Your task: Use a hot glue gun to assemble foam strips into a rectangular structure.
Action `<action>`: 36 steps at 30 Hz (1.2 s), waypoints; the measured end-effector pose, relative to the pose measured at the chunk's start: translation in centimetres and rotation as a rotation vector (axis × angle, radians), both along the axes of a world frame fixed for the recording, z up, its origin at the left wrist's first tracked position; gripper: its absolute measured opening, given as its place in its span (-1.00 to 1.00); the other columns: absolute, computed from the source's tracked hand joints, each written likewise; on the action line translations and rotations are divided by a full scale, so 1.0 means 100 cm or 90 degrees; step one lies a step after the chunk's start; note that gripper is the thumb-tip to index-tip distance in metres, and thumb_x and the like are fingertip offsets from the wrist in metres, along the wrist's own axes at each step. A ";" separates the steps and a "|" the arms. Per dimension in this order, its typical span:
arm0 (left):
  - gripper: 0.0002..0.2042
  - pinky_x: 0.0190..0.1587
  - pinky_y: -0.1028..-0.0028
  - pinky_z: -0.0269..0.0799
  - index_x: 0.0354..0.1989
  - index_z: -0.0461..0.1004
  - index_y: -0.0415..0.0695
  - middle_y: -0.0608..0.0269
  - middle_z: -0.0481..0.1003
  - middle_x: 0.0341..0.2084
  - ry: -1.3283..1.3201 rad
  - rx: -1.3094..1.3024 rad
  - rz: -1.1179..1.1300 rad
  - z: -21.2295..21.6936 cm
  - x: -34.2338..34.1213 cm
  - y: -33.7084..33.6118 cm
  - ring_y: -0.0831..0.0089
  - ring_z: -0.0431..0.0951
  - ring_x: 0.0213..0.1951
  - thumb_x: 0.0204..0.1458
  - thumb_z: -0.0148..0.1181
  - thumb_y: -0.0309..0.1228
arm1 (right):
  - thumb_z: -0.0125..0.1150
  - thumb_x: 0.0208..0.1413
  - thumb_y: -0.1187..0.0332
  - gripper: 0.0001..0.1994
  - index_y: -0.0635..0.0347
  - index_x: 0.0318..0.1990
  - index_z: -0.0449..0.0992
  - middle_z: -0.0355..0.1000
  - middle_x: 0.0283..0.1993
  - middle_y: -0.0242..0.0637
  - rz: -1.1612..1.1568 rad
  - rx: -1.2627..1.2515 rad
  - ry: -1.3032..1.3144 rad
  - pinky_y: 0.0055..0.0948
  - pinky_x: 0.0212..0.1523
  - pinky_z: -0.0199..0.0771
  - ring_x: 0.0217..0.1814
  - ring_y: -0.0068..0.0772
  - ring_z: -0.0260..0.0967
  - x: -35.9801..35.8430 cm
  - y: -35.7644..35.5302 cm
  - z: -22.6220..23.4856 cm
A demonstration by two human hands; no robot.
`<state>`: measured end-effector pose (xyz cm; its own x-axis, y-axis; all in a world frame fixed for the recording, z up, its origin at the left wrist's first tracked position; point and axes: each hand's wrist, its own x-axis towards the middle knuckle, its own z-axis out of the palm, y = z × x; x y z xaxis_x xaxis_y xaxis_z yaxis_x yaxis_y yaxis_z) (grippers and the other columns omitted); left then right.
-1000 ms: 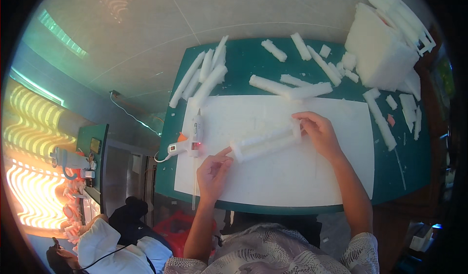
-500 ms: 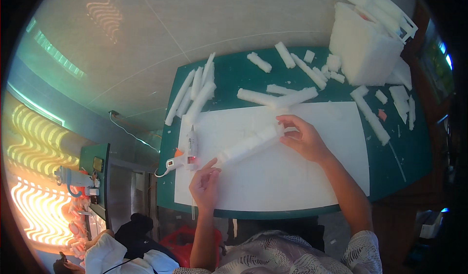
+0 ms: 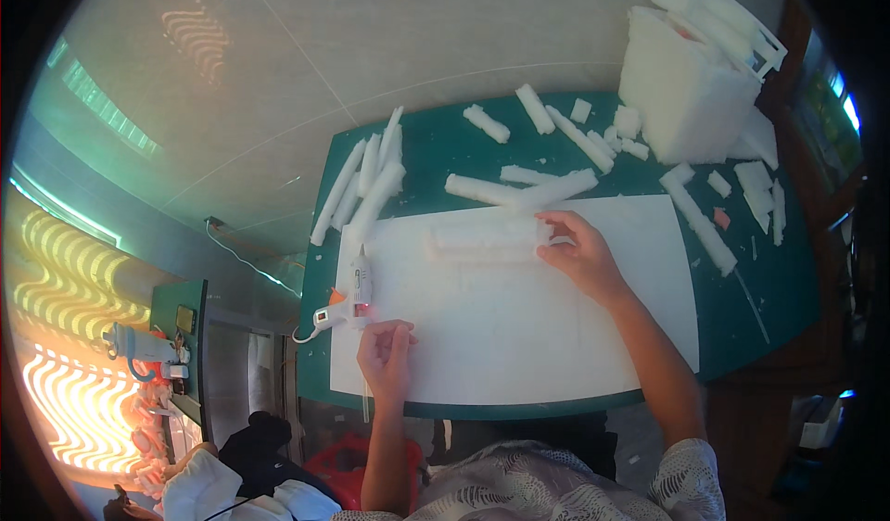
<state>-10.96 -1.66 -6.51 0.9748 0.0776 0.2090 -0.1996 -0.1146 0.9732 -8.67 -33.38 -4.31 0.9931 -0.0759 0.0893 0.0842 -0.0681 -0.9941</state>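
My right hand [image 3: 582, 257] pinches the right end of a white, rough-surfaced foam strip [image 3: 482, 241] between thumb and fingers. The strip lies nearly level from left to right over the white sheet [image 3: 519, 354]; whether it touches the sheet I cannot tell. My left hand [image 3: 385, 359] is off the strip, fingers curled together with nothing visible in them, near the lower left of the sheet. Just beyond it is a white hot glue gun [image 3: 357, 289] with an orange trigger, its nozzle pointing away from me. A thin translucent stick [image 3: 365, 406] shows beside my left wrist.
Several white foam strips [image 3: 371, 178] lie at the far left of the green table [image 3: 426, 136], with more strips [image 3: 528, 187] beyond the sheet. Foam scraps [image 3: 718, 184] are scattered on the right. A large white foam block [image 3: 681, 95] stands at the far right corner. Another person [image 3: 260, 475] is at lower left.
My left hand has let go of the strip's left end and moved slightly down. The strip has swung from slanted to nearly level, still in my right hand.
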 end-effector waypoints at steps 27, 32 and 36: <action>-0.43 -0.11 0.48 0.55 0.24 0.14 -0.30 0.02 0.44 0.00 0.083 0.011 -0.253 0.036 0.027 -0.097 0.39 0.55 -0.06 0.08 0.27 -0.60 | 0.20 0.15 0.49 -0.55 0.21 0.19 0.25 0.27 0.19 -0.26 0.189 0.434 0.174 -0.26 0.27 0.32 0.23 -0.33 0.29 -0.009 0.026 0.001; -0.60 -0.13 0.53 0.54 0.11 0.34 -0.33 0.07 0.56 -0.13 0.063 0.031 -0.244 0.034 0.031 -0.074 0.47 0.60 -0.15 0.10 0.27 -0.58 | 0.25 0.14 0.46 -0.48 0.27 0.23 0.21 0.24 0.19 -0.23 0.232 0.300 0.179 -0.34 0.16 0.42 0.19 -0.33 0.27 -0.009 0.027 0.004; -0.60 -0.12 0.53 0.54 0.10 0.37 -0.33 0.09 0.58 -0.16 0.084 0.054 -0.293 0.036 0.025 -0.053 0.49 0.61 -0.17 0.09 0.28 -0.58 | 0.28 0.15 0.42 -0.45 0.26 0.26 0.20 0.21 0.20 -0.22 0.250 0.270 0.178 -0.35 0.16 0.40 0.19 -0.34 0.23 -0.012 0.026 0.004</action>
